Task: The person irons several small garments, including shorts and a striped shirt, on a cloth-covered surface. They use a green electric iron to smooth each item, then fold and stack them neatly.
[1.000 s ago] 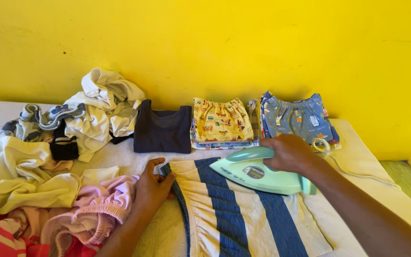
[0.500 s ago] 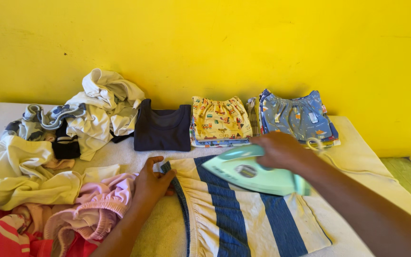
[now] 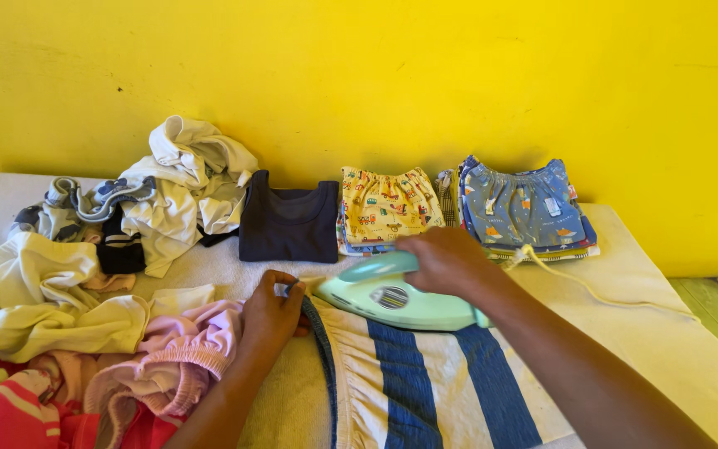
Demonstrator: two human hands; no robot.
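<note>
A person's two bare hands work on a padded, cloth-covered ironing surface [image 3: 675, 333] set against a bright yellow wall [image 3: 376, 75]. The right hand [image 3: 446, 259], just right of centre, has its fingers wrapped tight around the handle of a mint-green electric iron [image 3: 388, 298], whose soleplate lies flat on the gathered waistband end of a cream garment with blue stripes [image 3: 425, 382], nose pointing toward 9 o'clock. The iron's pale cord [image 3: 592, 291] trails off toward 3 o'clock. The left hand [image 3: 272, 316], at about 8 o'clock from the iron, pinches the garment's dark-trimmed waistband edge between thumb and curled fingers, holding the cloth taut. As for progress, a good share of the ironing looks done: along the wall from 12 to 2 o'clock sit a folded navy tank top [image 3: 290, 223], a stack of folded yellow printed shorts [image 3: 386, 208] and a stack of folded blue printed shorts [image 3: 525, 212]. Plenty appears left: at 9 to 10 o'clock a crumpled heap of white and grey clothes [image 3: 168, 187] waits, and at 7 to 8 o'clock lie rumpled cream pieces [image 3: 51, 308], pink shorts [image 3: 180, 357] and a red striped garment [image 3: 10, 420]. The striped garment itself seems only partly pressed, with the iron near its waistband.
</note>
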